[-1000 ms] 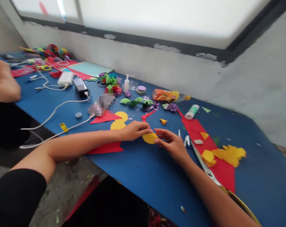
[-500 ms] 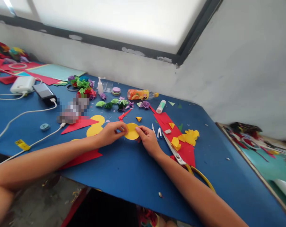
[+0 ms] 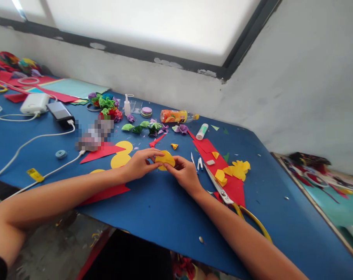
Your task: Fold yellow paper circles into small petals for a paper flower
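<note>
Two hands pinching yellow paper circle [image 3: 165, 159], scissors [image 3: 223, 190] near right hand [image 3: 184, 175]

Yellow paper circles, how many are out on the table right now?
4: one yellow circle held between left hand and right hand, two overlapping circles left of them, one edge showing behind the left forearm. Others may be hidden.

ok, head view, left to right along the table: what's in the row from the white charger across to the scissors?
White charger → phone → yellow circles → left hand → yellow paper disc → right hand → scissors.
</note>
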